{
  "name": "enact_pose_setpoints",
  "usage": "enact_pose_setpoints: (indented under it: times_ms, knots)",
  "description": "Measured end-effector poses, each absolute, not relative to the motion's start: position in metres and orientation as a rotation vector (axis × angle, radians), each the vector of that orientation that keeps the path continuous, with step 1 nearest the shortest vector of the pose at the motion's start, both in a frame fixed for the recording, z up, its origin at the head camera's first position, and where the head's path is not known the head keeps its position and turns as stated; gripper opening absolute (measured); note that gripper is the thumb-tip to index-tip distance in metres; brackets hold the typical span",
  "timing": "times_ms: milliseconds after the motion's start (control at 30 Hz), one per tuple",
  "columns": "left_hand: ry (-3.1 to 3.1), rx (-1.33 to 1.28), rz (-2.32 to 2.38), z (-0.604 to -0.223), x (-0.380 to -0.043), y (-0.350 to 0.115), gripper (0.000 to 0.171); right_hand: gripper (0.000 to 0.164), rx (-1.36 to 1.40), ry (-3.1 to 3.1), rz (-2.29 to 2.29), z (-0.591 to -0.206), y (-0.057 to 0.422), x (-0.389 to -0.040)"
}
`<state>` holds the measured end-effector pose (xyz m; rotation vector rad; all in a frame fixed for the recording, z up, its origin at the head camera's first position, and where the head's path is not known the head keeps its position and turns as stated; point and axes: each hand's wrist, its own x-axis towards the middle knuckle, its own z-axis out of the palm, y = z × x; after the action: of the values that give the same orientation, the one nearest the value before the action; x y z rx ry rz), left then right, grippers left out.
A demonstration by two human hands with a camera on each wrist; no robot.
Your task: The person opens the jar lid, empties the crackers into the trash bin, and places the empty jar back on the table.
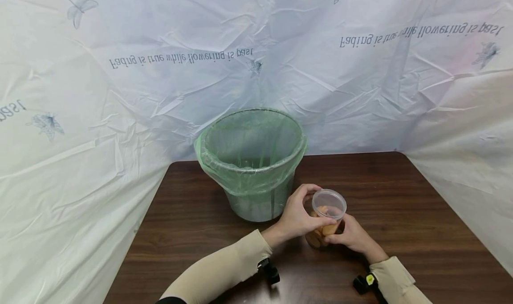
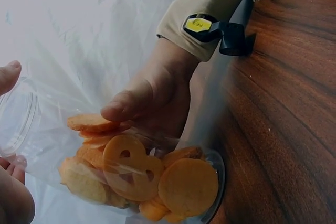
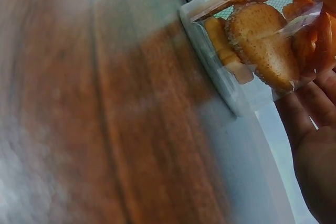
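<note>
Sleeve (image 1: 218,268); jar (image 1: 329,210) roughly upright, rim (image 1: 344,204) up.

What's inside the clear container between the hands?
The clear container holds a pile of orange-brown cookies; one has cut-out holes, another is round. The pile's middle is covered by outer pieces and cannot be seen.

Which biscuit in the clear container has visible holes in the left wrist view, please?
The holed biscuit immediately left of the smooth round biscuit in that picture; openings pierce its face, while the other clearly visible ones show none.
</note>
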<state>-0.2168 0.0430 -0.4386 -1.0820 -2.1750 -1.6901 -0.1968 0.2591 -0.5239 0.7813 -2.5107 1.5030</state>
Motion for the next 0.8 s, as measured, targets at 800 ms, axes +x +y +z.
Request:
enact_pose_setpoints:
  times_ms: [800]
  knots:
    - [-2.182,-1.177,-1.707,-0.437,-0.22,0.038,0.077,0.069,0.789,-2.498,1.544,-0.524,0.26,-0.196]
